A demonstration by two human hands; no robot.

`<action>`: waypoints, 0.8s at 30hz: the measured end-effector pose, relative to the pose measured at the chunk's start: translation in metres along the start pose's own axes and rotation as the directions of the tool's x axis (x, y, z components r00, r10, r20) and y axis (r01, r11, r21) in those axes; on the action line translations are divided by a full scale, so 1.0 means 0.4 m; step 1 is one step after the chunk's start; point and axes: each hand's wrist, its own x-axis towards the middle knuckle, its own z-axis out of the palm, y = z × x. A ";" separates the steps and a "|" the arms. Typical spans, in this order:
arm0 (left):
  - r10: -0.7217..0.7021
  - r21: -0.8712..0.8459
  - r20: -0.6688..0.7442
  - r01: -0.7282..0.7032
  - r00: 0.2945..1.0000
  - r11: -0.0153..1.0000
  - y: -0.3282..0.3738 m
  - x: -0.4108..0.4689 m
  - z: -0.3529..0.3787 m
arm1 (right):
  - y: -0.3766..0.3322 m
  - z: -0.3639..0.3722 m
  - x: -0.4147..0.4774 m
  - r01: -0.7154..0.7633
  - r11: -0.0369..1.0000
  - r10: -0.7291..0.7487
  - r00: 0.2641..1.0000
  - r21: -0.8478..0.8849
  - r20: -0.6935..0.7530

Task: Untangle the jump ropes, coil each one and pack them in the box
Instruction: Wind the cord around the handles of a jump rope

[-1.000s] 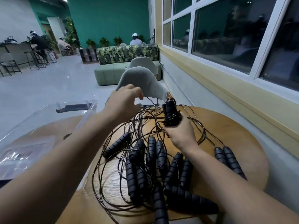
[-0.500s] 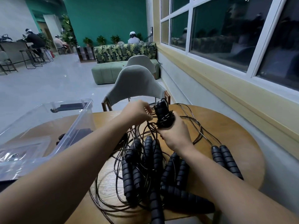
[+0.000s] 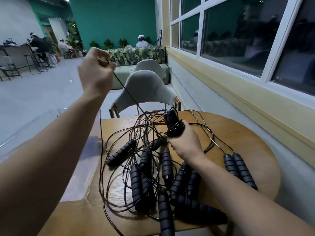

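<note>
Left grip (image 3: 95, 72) pinching cord (image 3: 129, 96) high, right grip (image 3: 185, 143) clasping wound handles (image 3: 172, 120) near table (image 3: 238, 137) far edge

Tangled jump ropes (image 3: 135, 182) across the table (image 3: 247, 137)

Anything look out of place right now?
Nothing damaged. The ropes lie knotted across the table, and one handle seems to jut over its near edge, so it might slide off as the left hand pulls a cord.

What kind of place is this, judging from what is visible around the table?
Probably an indoor lounge or café-like common room: a leaf-patterned sofa, bar stools at a high counter where people sit, and a round wooden table beside large windows.
</note>
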 end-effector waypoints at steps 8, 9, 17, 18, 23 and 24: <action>-0.248 0.529 0.477 -0.051 0.843 0.847 -0.059 -0.052 0.003 | -0.005 0.011 -0.001 0.033 0.999 -0.033 0.999 0.004 -0.011; -0.222 0.545 0.498 -0.104 0.838 0.832 -0.052 -0.071 0.016 | -0.005 0.011 -0.002 0.036 0.999 -0.036 0.999 0.004 -0.014; 0.259 0.140 0.704 -0.486 0.662 0.863 0.047 -0.198 0.119 | -0.005 0.006 -0.008 0.039 0.999 -0.039 0.999 0.005 0.004; 0.266 0.105 0.759 -0.515 0.595 0.851 0.061 -0.206 0.126 | -0.005 0.004 -0.008 0.038 0.999 -0.038 0.999 0.004 0.005; 0.065 0.179 0.901 -0.504 0.430 0.845 0.088 -0.240 0.159 | -0.001 0.000 -0.005 0.025 1.000 -0.025 1.000 0.007 -0.012; 0.060 0.169 0.908 -0.495 0.414 0.852 0.084 -0.245 0.165 | -0.001 0.000 -0.004 0.026 1.000 -0.026 1.000 0.004 -0.013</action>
